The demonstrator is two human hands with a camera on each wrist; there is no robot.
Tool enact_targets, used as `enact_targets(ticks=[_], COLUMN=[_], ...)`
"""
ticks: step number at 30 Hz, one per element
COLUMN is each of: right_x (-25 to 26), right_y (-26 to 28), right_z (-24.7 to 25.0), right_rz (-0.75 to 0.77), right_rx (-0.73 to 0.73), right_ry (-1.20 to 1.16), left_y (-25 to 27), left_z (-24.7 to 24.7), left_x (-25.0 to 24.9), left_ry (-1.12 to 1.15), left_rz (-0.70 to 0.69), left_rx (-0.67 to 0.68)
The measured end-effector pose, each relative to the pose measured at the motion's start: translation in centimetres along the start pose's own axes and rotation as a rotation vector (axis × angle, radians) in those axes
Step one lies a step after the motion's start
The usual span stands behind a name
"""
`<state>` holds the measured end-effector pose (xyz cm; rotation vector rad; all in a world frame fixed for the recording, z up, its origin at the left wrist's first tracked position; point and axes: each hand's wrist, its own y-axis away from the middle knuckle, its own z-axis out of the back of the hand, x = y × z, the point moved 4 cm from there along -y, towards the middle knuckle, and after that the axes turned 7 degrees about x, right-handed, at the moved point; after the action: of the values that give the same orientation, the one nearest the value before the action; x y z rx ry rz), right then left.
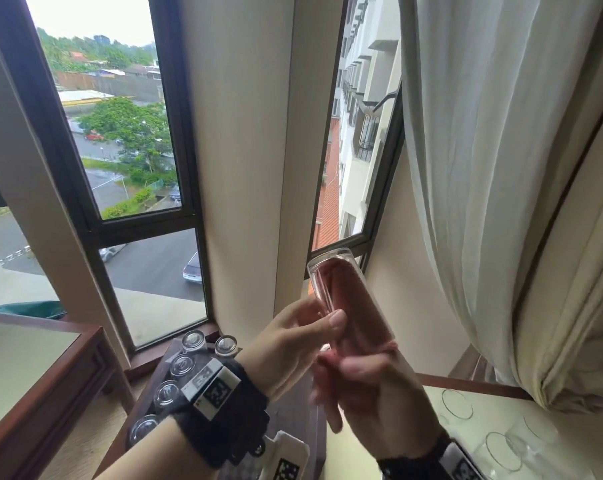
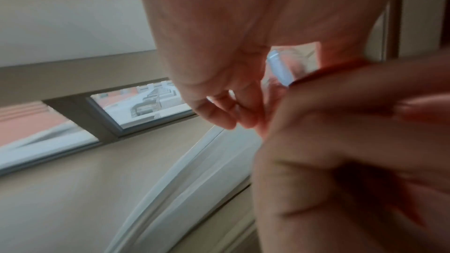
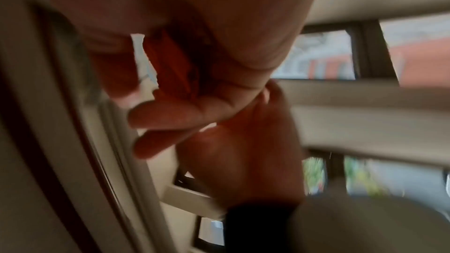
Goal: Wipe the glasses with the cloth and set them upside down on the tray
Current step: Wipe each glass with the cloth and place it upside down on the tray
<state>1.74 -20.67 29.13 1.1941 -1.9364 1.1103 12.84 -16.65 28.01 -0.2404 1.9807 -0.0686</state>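
Note:
I hold a tall clear glass (image 1: 331, 263) raised in front of the window, its base tilted up and away. My left hand (image 1: 322, 315) grips its side with thumb and fingers. A pink cloth (image 1: 366, 317) fills the inside of the glass. At the glass's mouth my right hand (image 1: 345, 375), blurred, holds the cloth. In the left wrist view the left hand (image 2: 219, 88) curls round a bit of glass (image 2: 280, 68). In the right wrist view the right hand (image 3: 194, 103) curls round the red cloth (image 3: 170, 61). Several glasses (image 1: 182, 363) stand upside down on the dark tray (image 1: 161, 367) below.
Upright clear glasses (image 1: 501, 452) stand on the pale table at the lower right. A wooden table (image 1: 50, 368) is at the lower left. A white curtain (image 1: 483, 168) hangs at the right, close to the raised glass. Windows and a wall pillar are behind.

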Motion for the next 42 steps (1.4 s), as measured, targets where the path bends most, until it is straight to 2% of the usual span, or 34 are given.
enact_targets(ticks=[2,4,7,9,11,14,16,18,20,22,26,28,29,31,32,33,34,36,37,39,40,42], right_x=[0.2,0.7,1.8,2.8,3.5,4.0,3.7,2.9,2.5,2.1,2.1,2.2,2.6,2.7,2.7,2.7,2.8,2.9,2.8,1.9,1.5,1.0], right_y=[0.0,-0.1,0.4,1.2,2.0,2.4,2.5,2.4,2.2,1.8,1.3,1.8,2.0,2.0,1.9,1.8,1.5,1.0,1.1,1.3,1.2,1.2], right_z=[-0.9,-0.6,0.9,1.9,2.6,2.1,1.2,0.7,0.2,0.3,0.1,-0.4,-0.7,-1.1,-1.4,-1.6,-1.6,-0.8,0.1,1.7,2.2,2.2], right_rz=[0.071,0.067,0.058,0.074,0.103,0.313,0.458,0.499,0.476,0.370,0.247,0.213,0.141,-0.093,-0.190,-0.245,-0.237,-0.151,-0.130,-0.203,-0.199,-0.134], right_rx=[0.041,-0.101,-0.386,-0.499,-0.564,-0.456,-0.329,-0.257,-0.247,-0.248,-0.255,-0.287,-0.343,-0.366,-0.326,-0.287,-0.276,-0.314,-0.347,-0.366,-0.372,-0.366], right_ry=[-0.341,-0.342,-0.020,0.284,0.662,1.153,1.348,1.519,1.702,1.811,1.747,1.565,1.361,0.890,0.760,0.726,0.731,0.878,1.109,1.634,1.796,1.849], left_y=[-0.2,-0.4,-0.4,-0.1,0.3,0.5,0.3,-0.1,-0.3,-0.4,-0.4,-0.5,-0.5,-0.7,-0.9,-1.1,-1.4,-2.0,-2.2,-2.7,-2.9,-3.2], left_z=[-0.4,-0.7,-0.8,-0.4,0.2,0.1,-0.3,-0.7,-1.0,-1.1,-1.2,-1.3,-1.2,-1.0,-0.8,-0.6,-0.3,0.1,0.3,0.4,0.5,0.5], left_x=[0.1,-0.3,-1.1,-1.4,-1.7,-2.1,-2.5,-3.1,-3.7,-4.2,-4.5,-4.5,-4.4,-4.1,-3.8,-3.4,-3.0,-2.6,-2.5,-2.3,-2.1,-1.8], left_ry=[0.049,-0.007,-0.222,-0.312,-0.295,-0.187,-0.116,-0.095,-0.071,-0.080,-0.218,-0.195,-0.139,0.014,0.075,0.106,0.101,-0.020,-0.100,-0.282,-0.370,-0.452], left_rz=[-0.029,-0.048,-0.031,-0.024,-0.018,0.024,0.097,0.110,0.064,0.004,-0.077,-0.120,-0.135,-0.144,-0.142,-0.143,-0.134,-0.084,-0.045,0.043,0.081,0.096], left_rx=[0.059,0.074,0.109,0.096,0.041,-0.044,-0.121,-0.164,-0.199,-0.231,-0.193,-0.081,-0.002,0.117,0.153,0.154,0.120,-0.031,-0.104,-0.215,-0.257,-0.273])
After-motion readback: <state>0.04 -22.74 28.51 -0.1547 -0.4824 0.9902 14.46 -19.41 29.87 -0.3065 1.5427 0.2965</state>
